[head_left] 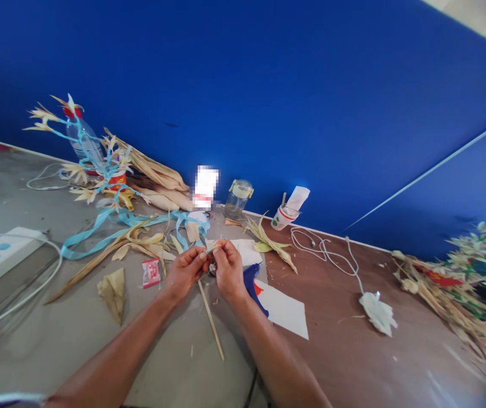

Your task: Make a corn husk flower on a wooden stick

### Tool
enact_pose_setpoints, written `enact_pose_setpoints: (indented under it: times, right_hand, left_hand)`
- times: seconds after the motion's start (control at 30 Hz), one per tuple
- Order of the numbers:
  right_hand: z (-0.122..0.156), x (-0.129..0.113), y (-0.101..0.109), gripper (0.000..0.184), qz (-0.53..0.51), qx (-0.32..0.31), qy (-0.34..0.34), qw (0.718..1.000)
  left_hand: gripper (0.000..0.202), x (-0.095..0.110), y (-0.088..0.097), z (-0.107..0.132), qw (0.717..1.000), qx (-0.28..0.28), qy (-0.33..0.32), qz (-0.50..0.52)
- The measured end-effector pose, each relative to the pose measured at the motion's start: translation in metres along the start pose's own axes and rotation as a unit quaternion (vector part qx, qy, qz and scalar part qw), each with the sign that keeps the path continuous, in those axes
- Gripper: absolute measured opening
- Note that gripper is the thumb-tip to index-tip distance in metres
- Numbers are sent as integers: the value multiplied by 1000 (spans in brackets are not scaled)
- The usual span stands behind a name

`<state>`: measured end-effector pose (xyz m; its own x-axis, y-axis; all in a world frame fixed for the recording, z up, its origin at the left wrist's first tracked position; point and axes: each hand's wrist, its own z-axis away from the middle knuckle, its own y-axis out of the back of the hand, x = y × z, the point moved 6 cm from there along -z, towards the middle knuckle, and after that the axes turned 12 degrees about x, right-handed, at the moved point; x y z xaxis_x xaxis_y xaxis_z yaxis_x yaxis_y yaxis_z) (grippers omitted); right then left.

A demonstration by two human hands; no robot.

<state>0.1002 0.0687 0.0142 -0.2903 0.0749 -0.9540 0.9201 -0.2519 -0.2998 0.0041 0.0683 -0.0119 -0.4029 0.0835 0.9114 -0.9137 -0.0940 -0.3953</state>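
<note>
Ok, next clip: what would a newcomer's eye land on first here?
First, the deep blue wall filling the top half. Then the left hand and right hand at the centre, pinched together on the top end of a thin stick over the table. At far left, dried husk flowers bound with light blue ribbon stand around a bottle.

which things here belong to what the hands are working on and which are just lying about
In use:
left hand
right hand
husk strip, pinched by both
thin stick, running down from the hands

Lying about:
red sachet
glass jar
paper cup
white cable
power strip
blue ribbon
</note>
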Motion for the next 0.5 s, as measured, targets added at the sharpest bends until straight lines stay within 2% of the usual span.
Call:
enact_pose_setpoints:
  times: [0.3,0.4,0.5]
  right_hand:
    - [-9,3,1,18,-80,15,-89,993]
    - [-18,-2,13,20,-93,55,-106,988]
    - [-24,-8,27,19,-67,92,-94,989]
  left_hand:
    - [35,7,1,0,999,36,-15,-30]
    - [35,9,3,0,998,57,-20,-35]
    - [34,10,4,-1,997,62,-17,-37]
